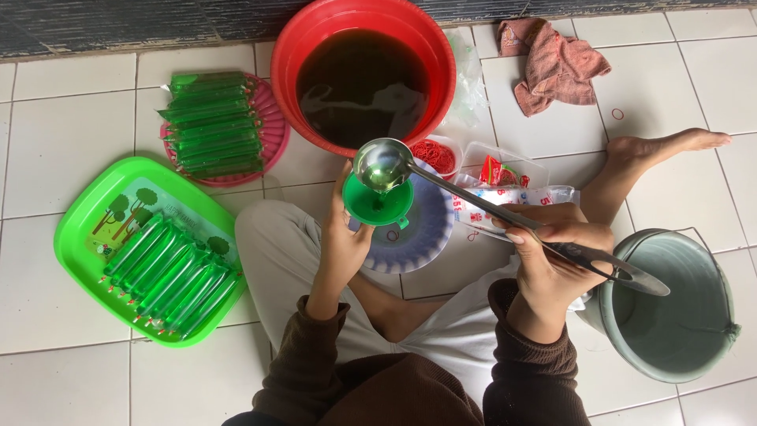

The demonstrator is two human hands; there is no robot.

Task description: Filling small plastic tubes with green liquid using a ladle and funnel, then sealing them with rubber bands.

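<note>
Steel ladle (473, 201) was gripped in my right hand (552, 252), fingers curled tight round the long handle, bowl tipped over the green funnel (377, 201). Bowl sat just above the funnel mouth, a little greenish liquid in it. My left hand (343, 241) was wrapped round whatever hung under the funnel, thumb and fingers closed up against the funnel's neck; couldn't tell what was in the fist, hidden by the hand. Funnel was held over my lap, in front of the red basin (292, 55).

Basin was full of dark liquid, just beyond the funnel. Behind the funnel, a blue-patterned plate (430, 229) lay on the white floor tiles (63, 142). Small tub of red rubber bands (435, 154) sat between basin and plate. Far left of me: green tray (87, 217) with a row of filled green tube bags (169, 272), and a pink round tray (272, 130) stacked with more. Grey-green bucket (678, 315) stood at my right, touching my knee. Pink cloth (556, 67) was crumpled near the wall, well apart from the work.
</note>
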